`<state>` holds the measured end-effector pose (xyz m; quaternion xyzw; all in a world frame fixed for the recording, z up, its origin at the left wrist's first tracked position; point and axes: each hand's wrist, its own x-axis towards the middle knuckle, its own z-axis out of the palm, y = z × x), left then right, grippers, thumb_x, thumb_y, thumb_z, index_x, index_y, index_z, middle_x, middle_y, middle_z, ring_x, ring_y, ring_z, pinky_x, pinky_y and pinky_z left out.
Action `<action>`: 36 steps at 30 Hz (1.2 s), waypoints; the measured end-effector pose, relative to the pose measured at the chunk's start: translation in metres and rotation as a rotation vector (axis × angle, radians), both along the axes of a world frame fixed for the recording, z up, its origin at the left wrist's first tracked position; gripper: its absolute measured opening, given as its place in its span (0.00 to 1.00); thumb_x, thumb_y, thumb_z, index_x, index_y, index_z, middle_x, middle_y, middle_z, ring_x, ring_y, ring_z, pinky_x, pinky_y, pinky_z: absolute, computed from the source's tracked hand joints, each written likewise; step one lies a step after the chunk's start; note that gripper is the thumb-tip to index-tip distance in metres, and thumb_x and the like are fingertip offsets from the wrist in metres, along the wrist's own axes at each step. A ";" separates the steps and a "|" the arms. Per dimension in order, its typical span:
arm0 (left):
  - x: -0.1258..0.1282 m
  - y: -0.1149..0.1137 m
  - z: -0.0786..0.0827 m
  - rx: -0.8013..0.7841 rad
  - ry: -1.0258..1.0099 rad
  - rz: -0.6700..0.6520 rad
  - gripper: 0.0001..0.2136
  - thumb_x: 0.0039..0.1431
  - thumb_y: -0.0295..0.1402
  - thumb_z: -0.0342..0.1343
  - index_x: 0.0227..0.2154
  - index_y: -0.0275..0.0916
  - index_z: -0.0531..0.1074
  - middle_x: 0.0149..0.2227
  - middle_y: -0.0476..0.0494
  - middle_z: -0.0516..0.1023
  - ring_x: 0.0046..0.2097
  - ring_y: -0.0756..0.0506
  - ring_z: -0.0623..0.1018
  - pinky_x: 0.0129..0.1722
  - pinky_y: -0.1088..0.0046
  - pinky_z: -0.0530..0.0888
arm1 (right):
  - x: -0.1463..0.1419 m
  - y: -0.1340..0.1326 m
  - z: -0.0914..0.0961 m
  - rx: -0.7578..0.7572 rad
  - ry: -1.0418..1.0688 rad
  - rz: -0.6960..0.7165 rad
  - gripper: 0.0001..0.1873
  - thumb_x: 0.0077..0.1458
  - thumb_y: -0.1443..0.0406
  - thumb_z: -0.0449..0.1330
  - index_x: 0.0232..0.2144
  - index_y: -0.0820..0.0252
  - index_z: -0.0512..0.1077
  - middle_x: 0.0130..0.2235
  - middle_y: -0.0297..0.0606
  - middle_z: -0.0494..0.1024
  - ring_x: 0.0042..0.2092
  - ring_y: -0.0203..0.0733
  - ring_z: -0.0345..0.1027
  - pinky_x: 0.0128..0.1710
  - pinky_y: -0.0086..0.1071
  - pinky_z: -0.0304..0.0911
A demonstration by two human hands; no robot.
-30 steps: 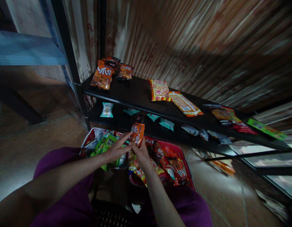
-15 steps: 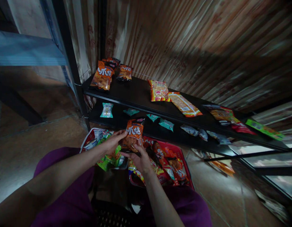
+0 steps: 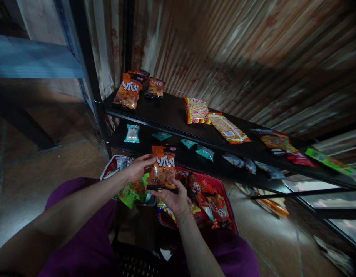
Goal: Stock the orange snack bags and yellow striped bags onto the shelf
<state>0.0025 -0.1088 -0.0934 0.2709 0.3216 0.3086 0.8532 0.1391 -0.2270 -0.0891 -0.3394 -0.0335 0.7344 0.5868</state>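
Note:
An orange snack bag [image 3: 162,167] with white characters is held upright between both my hands, above a red basket [image 3: 224,200] full of packets. My left hand [image 3: 137,168] grips the bag's left edge with curled fingers. My right hand [image 3: 171,197] holds its bottom edge from below. Two similar orange bags [image 3: 128,92] lie at the left end of the black upper shelf [image 3: 172,113].
Yellow and red packets [image 3: 196,110] lie mid-shelf, more [image 3: 277,141] to the right. The lower shelf holds small teal packets [image 3: 204,152]. Green packets [image 3: 133,190] sit in a second container left of the basket. A corrugated wall stands behind; tiled floor lies left.
The orange bag has turned from edge-on to face me and come a little lower. Both hands shifted their hold, the right now under its bottom edge.

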 end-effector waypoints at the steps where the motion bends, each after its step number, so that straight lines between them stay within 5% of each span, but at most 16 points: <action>1: 0.000 0.000 -0.001 0.004 0.020 0.009 0.20 0.39 0.34 0.69 0.38 0.36 0.75 0.38 0.43 0.79 0.36 0.48 0.77 0.35 0.73 0.70 | 0.000 0.000 -0.004 -0.033 0.001 -0.010 0.18 0.44 0.64 0.61 0.41 0.59 0.71 0.42 0.41 0.80 0.46 0.54 0.72 0.45 0.56 0.67; 8: 0.003 0.001 -0.004 0.133 0.075 0.119 0.24 0.35 0.35 0.69 0.40 0.37 0.75 0.38 0.45 0.80 0.37 0.47 0.77 0.39 0.71 0.71 | -0.004 -0.002 -0.029 -0.109 -0.196 -0.108 0.16 0.44 0.67 0.67 0.38 0.53 0.72 0.40 0.32 0.79 0.37 0.42 0.74 0.43 0.43 0.71; 14: 0.005 0.000 -0.006 0.208 0.059 0.122 0.24 0.40 0.36 0.67 0.43 0.37 0.73 0.40 0.44 0.80 0.39 0.45 0.77 0.43 0.67 0.71 | -0.008 0.003 -0.024 0.003 -0.324 -0.086 0.17 0.47 0.61 0.66 0.41 0.49 0.72 0.49 0.31 0.76 0.49 0.41 0.69 0.42 0.38 0.70; 21: 0.001 -0.001 0.001 0.405 0.154 0.046 0.19 0.46 0.39 0.64 0.41 0.37 0.72 0.43 0.43 0.78 0.44 0.44 0.76 0.44 0.68 0.71 | -0.013 0.008 -0.023 -0.067 -0.574 -0.123 0.20 0.41 0.59 0.70 0.38 0.51 0.71 0.35 0.28 0.78 0.33 0.34 0.71 0.27 0.24 0.62; 32: 0.006 -0.004 0.003 0.188 0.138 0.219 0.21 0.45 0.40 0.65 0.40 0.38 0.67 0.36 0.44 0.78 0.35 0.45 0.78 0.37 0.67 0.75 | -0.030 0.010 -0.015 -0.049 -0.849 -0.036 0.30 0.42 0.49 0.65 0.46 0.53 0.69 0.44 0.38 0.77 0.41 0.47 0.72 0.26 0.30 0.65; 36: 0.000 -0.002 0.011 0.243 0.111 0.193 0.24 0.47 0.42 0.64 0.45 0.38 0.65 0.42 0.41 0.77 0.41 0.43 0.78 0.41 0.65 0.74 | -0.028 0.014 -0.011 0.011 -0.921 -0.015 0.27 0.43 0.47 0.64 0.42 0.54 0.71 0.37 0.37 0.78 0.35 0.44 0.71 0.24 0.29 0.63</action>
